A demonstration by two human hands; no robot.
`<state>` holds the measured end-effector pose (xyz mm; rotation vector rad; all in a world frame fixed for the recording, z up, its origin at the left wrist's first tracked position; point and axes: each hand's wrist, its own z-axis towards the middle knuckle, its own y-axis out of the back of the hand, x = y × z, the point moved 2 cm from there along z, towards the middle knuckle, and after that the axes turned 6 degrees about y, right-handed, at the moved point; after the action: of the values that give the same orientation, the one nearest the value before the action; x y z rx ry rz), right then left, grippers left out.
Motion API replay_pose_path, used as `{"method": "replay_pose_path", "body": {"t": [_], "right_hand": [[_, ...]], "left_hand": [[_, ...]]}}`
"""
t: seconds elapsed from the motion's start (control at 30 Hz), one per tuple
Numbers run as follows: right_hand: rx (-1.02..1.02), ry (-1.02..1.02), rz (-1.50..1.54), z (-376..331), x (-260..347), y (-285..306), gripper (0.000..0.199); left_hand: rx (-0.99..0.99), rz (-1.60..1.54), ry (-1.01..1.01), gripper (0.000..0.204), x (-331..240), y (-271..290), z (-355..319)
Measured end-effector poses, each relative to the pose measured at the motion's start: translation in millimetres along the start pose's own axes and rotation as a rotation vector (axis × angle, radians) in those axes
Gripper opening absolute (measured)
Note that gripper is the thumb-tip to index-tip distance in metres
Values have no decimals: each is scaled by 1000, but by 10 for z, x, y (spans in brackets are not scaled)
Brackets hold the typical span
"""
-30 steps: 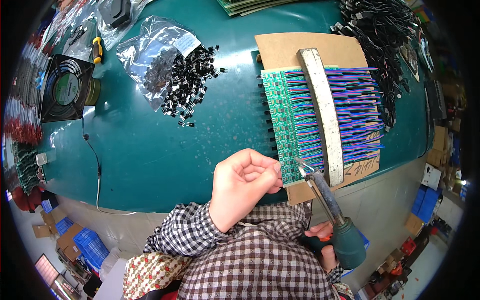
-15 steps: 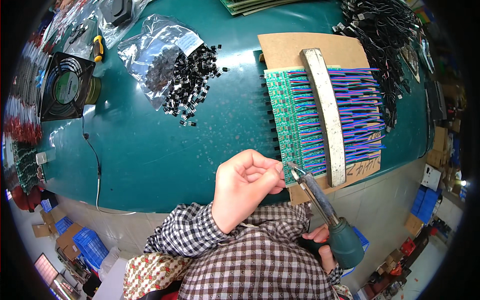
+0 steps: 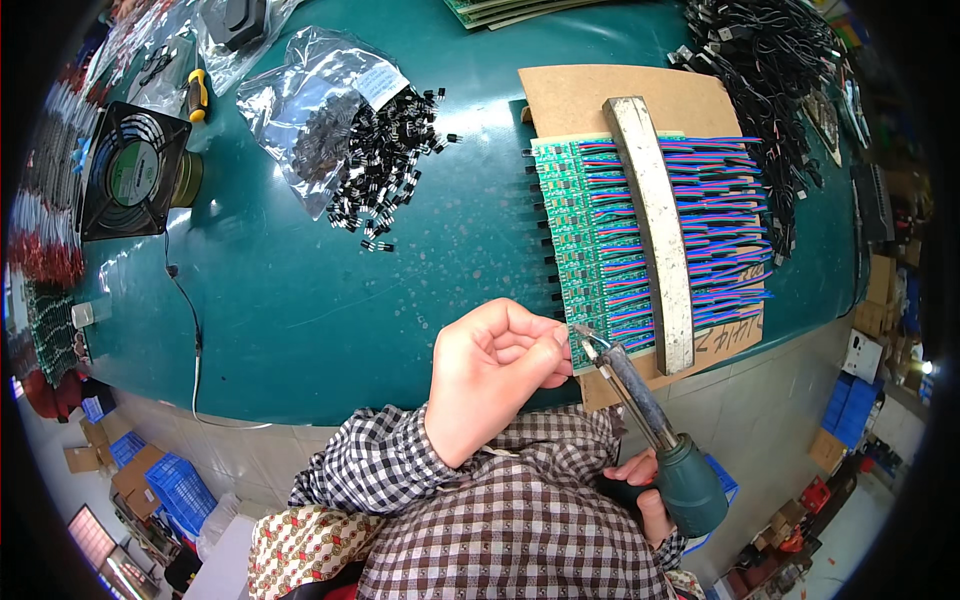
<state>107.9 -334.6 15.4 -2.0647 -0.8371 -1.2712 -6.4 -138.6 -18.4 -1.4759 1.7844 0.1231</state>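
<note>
My right hand [image 3: 640,485] is wrapped round the green handle of a soldering iron [image 3: 655,420]. The iron's tip rests at the near left part of a green circuit board panel [image 3: 568,235]. Beside that tip, my left hand [image 3: 495,370] is closed in a pinch at the panel's left edge; what its fingertips hold is hidden. Small black components stick out along this edge. Blue, red and black wires [image 3: 715,210] run rightward from the boards. Across them lies a worn metal bar [image 3: 655,240], and brown fibreboard [image 3: 620,92] lies underneath.
A clear plastic bag [image 3: 310,110] spills black three-legged components [image 3: 385,160] onto the green tabletop [image 3: 300,330]. At the left stand a black fan [image 3: 137,172] with a cord and a yellow-black screwdriver [image 3: 197,95]. Bundled black cables [image 3: 765,80] lie at the far right.
Both hands and the iron stay almost where they were. The whole picture has shifted very slightly.
</note>
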Motion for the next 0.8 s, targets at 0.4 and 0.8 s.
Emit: {"method": "replay_pose_path", "body": {"t": [0.4,0.8], "right_hand": [[221,-20,-116,-18,1,43,46],[45,-30,1,-24,16,-23,34]], "left_hand": [[-14,24,-19,10,5,-7,1],[-5,7,-24,11,-1,-2,2]]}}
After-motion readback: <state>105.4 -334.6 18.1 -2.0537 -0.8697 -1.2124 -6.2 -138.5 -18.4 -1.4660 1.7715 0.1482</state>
